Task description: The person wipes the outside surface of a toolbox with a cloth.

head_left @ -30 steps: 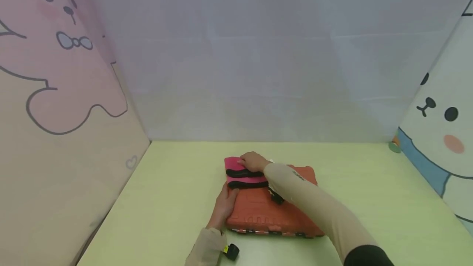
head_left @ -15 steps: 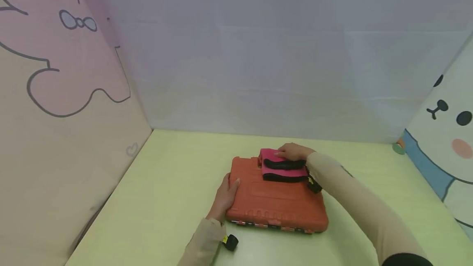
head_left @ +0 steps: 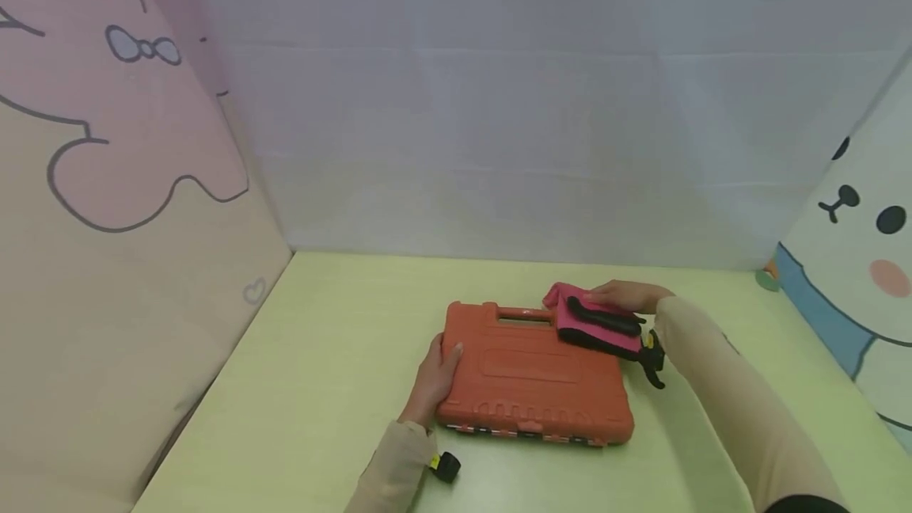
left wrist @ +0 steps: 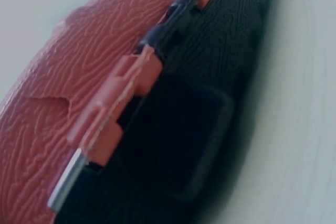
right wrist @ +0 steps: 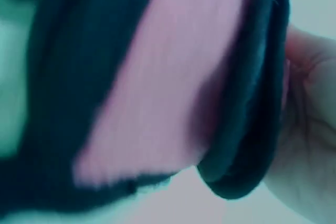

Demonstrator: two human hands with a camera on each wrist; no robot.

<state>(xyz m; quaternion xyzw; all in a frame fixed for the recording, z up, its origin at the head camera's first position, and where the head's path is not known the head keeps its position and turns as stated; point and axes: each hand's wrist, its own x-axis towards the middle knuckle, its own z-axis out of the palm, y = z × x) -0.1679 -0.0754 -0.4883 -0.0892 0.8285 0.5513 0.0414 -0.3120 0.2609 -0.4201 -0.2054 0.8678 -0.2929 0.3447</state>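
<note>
An orange plastic carrying case (head_left: 530, 394) lies flat and closed on the table, its handle on the far side. My left hand (head_left: 433, 377) grips the case by its left edge, thumb over the lid. In the left wrist view the case (left wrist: 84, 77) shows its orange lid, black base and hinged edge. My right hand (head_left: 628, 296) holds a folded pink cloth (head_left: 563, 297) with black bands at the case's far right corner. Close up in the right wrist view, the pink cloth (right wrist: 163, 87) hangs in loose folds beside the palm; the fingertips are hidden behind it.
The pale yellow table (head_left: 342, 355) runs back to a white sheet (head_left: 499, 141). Side panels with a pink cartoon bear (head_left: 142, 125) on the left and a white one (head_left: 865, 260) on the right enclose it.
My right hand has moved to the right across the lid with the pink cloth, uncovering the case's left part and handle. The left hand stays at the left edge.
</note>
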